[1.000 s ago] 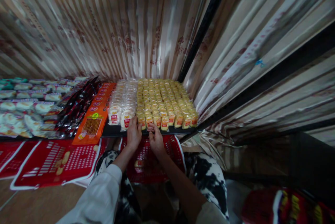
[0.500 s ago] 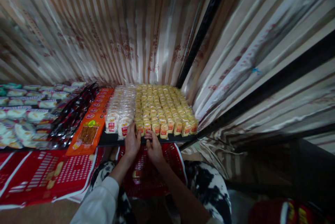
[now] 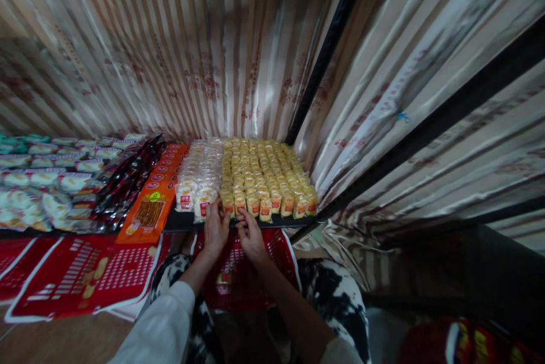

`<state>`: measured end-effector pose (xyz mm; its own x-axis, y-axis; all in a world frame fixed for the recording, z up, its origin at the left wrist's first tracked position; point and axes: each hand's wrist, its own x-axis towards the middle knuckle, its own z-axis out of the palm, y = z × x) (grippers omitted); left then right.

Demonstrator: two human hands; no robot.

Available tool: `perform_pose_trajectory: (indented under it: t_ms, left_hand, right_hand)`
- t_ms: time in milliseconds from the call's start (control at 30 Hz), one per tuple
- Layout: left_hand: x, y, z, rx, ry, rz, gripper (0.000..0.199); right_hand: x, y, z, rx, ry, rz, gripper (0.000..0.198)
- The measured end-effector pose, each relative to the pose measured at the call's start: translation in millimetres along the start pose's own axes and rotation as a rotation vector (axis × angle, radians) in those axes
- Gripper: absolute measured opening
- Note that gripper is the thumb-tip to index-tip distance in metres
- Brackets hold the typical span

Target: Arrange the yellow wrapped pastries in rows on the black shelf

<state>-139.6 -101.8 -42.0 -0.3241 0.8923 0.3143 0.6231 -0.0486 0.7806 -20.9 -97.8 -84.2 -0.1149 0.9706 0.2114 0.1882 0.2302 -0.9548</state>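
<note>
Rows of small yellow packaged cakes [image 3: 265, 174] stand on a dark shelf [image 3: 293, 221] in front of me. My left hand [image 3: 216, 231] is at the front left corner of these rows, fingers extended and slightly apart, fingertips against the front packs. Just left of it is a block of white wrapped snacks [image 3: 205, 199]. My right hand [image 3: 251, 234] is at the front row of yellow packs, its fingers spread and loosely bent, the tips touching or nearly touching a pack. Neither hand shows a pack lifted in it.
Left along the shelf lie an orange snack bag [image 3: 147, 213], dark glossy packets [image 3: 123, 188] and white-wrapped packs [image 3: 46, 182]. A red basket [image 3: 279, 256] is below my hands, another red basket [image 3: 123, 267] to its left. Black posts [image 3: 330, 51] and a striped curtain [image 3: 238, 40] stand behind.
The view has shifted slightly, so the shelf front appears a little higher. Both hands stay at the same front packs, with small finger movements only.
</note>
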Motion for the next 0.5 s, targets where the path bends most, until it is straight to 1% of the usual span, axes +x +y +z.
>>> perform_pose_trajectory:
  t_ms: [67,133,267,300,333,367,400,500]
  left_hand:
    - [-2.3,-0.5,-1.8,-0.011,-0.014,0.001,0.039]
    - [-6.0,-0.3,-5.9,0.002,-0.011,-0.011,0.039]
    - [-21.6,-2.7,-17.7,0.07,0.05,-0.032,0.027]
    - [-27.6,-5.1,-20.3,0.084,0.047,-0.041,0.024]
    - [-34.4,-8.6,-22.4,0.1,0.019,-0.057,0.024]
    - [-41.5,-13.4,-23.7,0.119,-0.039,-0.087,0.025]
    - [-48.8,-19.5,-23.9,0.141,-0.134,-0.147,0.025]
    - [-68.5,-45.0,-17.9,0.203,-0.481,-0.434,0.021]
  right_hand:
    - [-1.3,-1.1,-1.9,-0.015,-0.029,-0.016,0.048]
    - [-4.7,-5.4,-3.2,-0.046,-0.043,-0.034,0.043]
    - [-20.0,-10.4,-3.2,-0.109,-0.072,-0.055,0.03]
    - [-25.7,-8.6,-2.7,-0.134,-0.086,-0.047,0.027]
    - [-32.0,-5.5,-2.1,-0.167,-0.107,-0.03,0.025]
    - [-38.6,-1.2,-1.3,-0.214,-0.141,-0.002,0.024]
    - [-45.0,4.3,-0.2,-0.281,-0.197,0.045,0.024]
    - [-61.7,25.6,5.4,-0.491,-0.451,0.252,0.027]
